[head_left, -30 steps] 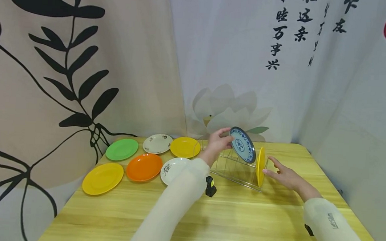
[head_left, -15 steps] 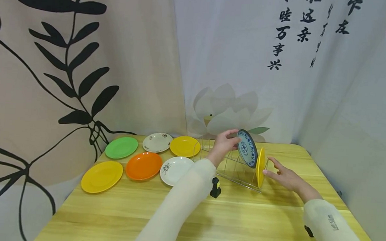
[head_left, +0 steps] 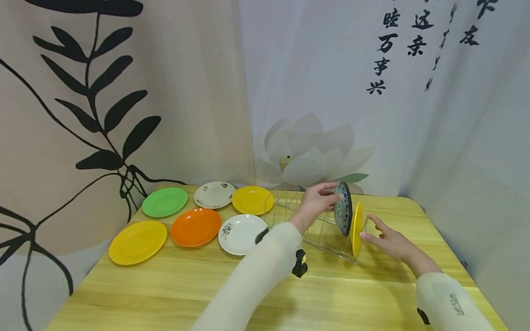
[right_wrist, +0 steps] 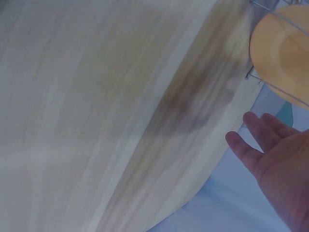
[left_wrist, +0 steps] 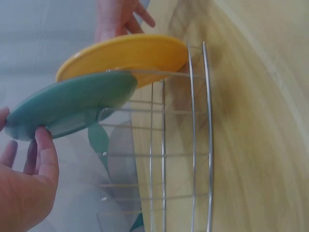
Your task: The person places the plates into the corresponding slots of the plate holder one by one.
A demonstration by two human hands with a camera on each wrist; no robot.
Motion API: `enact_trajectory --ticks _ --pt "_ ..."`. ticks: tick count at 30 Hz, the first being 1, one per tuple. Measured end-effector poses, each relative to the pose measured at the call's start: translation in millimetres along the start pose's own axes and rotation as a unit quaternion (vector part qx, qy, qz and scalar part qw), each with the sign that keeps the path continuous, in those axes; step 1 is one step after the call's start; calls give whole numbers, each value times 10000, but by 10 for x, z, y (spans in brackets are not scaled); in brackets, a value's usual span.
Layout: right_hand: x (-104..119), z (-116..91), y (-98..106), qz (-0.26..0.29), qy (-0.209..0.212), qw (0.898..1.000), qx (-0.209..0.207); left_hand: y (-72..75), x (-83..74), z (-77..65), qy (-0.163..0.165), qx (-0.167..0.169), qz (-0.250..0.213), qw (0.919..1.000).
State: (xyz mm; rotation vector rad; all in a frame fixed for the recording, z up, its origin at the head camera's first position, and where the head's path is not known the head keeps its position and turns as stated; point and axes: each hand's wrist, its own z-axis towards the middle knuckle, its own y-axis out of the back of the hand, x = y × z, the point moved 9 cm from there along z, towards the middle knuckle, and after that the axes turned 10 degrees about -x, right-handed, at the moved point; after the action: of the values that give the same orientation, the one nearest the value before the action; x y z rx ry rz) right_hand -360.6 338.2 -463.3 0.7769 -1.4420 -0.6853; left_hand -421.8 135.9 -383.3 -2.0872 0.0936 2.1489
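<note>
So the blue patterned plate [head_left: 343,209] is up over the wire rack [left_wrist: 209,116], tipped nearly upright and just beside the upright yellow plate [head_left: 357,230] that's standing at the rack's end. Can't tell if its bottom edge touches the wires. The left hand [head_left: 318,201] has it pinched by the rim, thumb on 1 face, fingers on the other. Looks to me like the step in hand is seating that plate in the rack. I'd say the next move calls for lining its edge up with a gap and lowering it straight, without knocking the yellow neighbour, before letting go. The right hand [head_left: 391,239] is by the rack's end with its fingers spread, not holding anything I can see; can't tell if the thumb touches there. Off to the left, 6 more plates lie flat on the wooden table [head_left: 352,300]: green plate [head_left: 165,202], orange plate [head_left: 196,227], front yellow plate [head_left: 138,243], back yellow plate [head_left: 252,200], front white plate [head_left: 241,234], back white plate [head_left: 214,195]. Behind it all hangs a printed curtain [head_left: 297,62].
</note>
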Motion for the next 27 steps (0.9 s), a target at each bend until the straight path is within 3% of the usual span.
enact_trajectory --ticks 5,9,15,27 --pt "4 -7 4 39 50 10000 -14 -61 112 -43 137 -66 246 9996" --pt "9 -22 9 94 122 9999 -46 -29 204 -61 252 -269 328 9988" --pt "9 -21 26 44 212 9997 -135 94 233 -32 240 -345 112 9991" --pt "-6 -9 12 -5 210 9997 -145 476 146 -26 83 -292 271 9992"
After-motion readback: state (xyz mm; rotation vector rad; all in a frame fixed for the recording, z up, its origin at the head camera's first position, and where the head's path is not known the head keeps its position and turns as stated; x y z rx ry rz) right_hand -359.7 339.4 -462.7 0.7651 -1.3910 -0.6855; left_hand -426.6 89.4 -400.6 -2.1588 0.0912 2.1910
